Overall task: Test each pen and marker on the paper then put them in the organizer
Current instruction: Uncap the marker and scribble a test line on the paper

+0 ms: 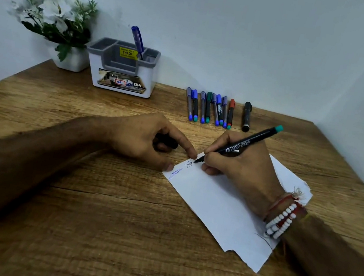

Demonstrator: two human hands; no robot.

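Note:
My right hand grips a black marker with a teal end, its tip touching the white paper beside a small black scribble. A blue scribble lies near the paper's left corner. My left hand holds a black cap curled in its fingers, with the index finger and thumb pressing the paper's top-left edge. A row of several pens and markers lies at the back of the table, with a black marker apart on its right. The white and grey organizer holds one blue pen.
A white pot of white flowers stands left of the organizer against the wall. The wooden table meets walls at the back and at the right. Bead bracelets circle my right wrist.

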